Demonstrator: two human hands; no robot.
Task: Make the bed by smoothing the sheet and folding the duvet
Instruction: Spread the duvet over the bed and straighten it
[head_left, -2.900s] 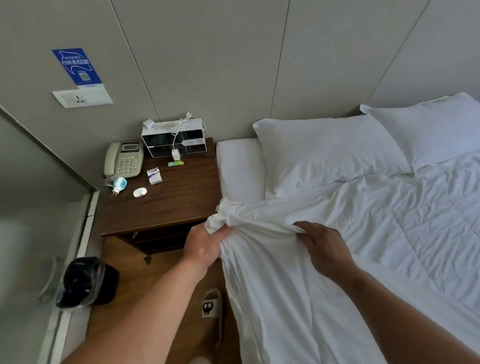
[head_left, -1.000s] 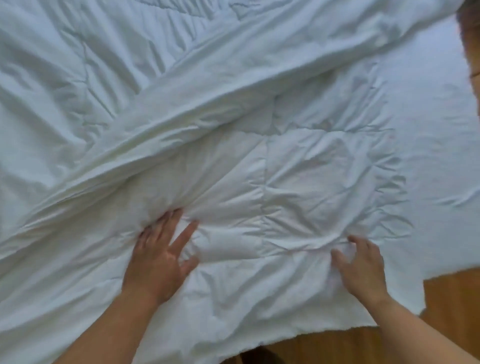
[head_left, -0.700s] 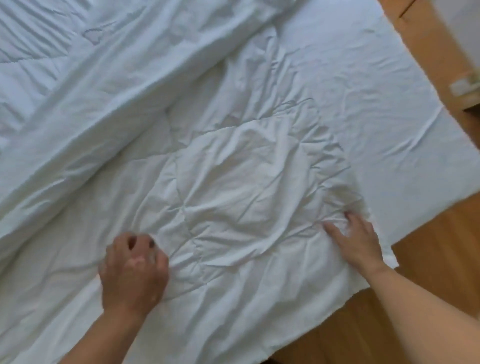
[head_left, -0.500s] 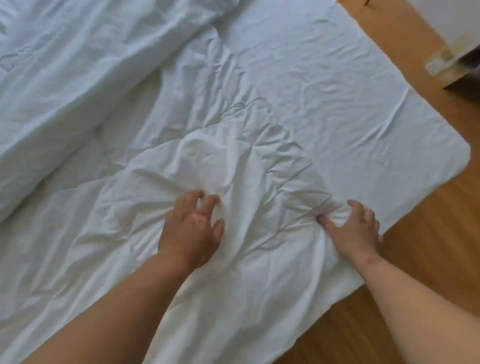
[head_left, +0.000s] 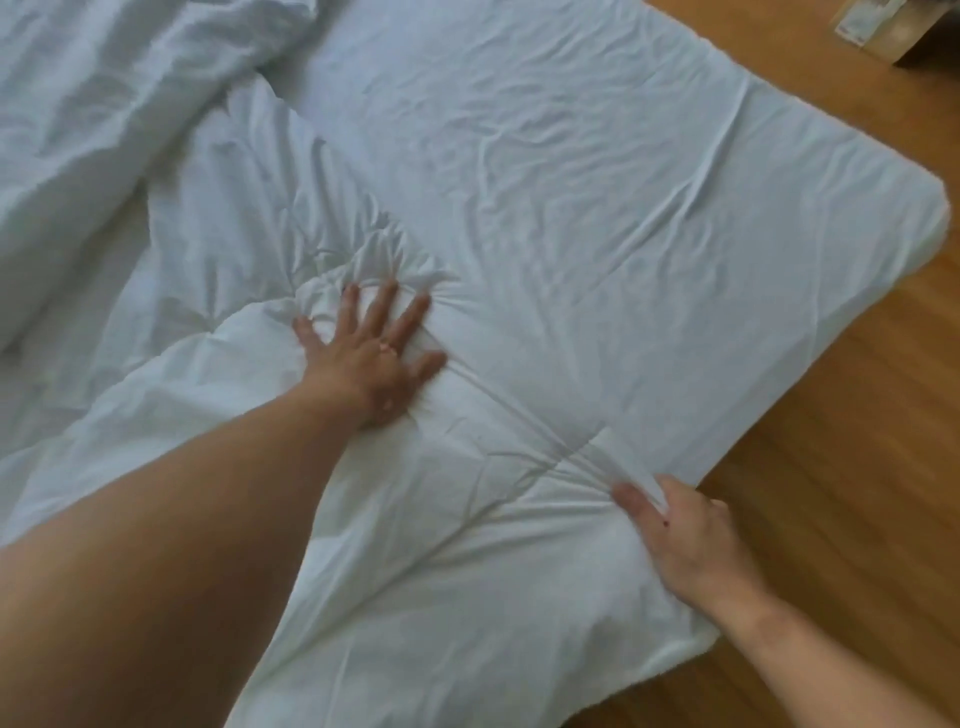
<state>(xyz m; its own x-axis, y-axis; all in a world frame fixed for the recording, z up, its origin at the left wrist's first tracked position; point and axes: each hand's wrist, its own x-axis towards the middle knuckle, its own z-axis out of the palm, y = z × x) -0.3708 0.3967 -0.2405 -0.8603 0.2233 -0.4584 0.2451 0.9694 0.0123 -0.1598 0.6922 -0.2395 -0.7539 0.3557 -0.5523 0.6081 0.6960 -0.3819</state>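
Step in hand: gathering the duvet (head_left: 467, 545) back off the sheet (head_left: 597, 171), which lies bare and creased toward the bed's far corner. Left hand (head_left: 371, 358): flat, fingers spread, pressing bunched duvet. Right hand (head_left: 691, 540): pinching the duvet edge at the bedside above the wooden floor (head_left: 831, 467). Next, likely: drawing the edge over into a fold. Writing: none legible.

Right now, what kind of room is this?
Probably a bedroom: a mattress under a white sheet, a rumpled duvet being pressed flat by the left hand, and a wooden floor beside it.
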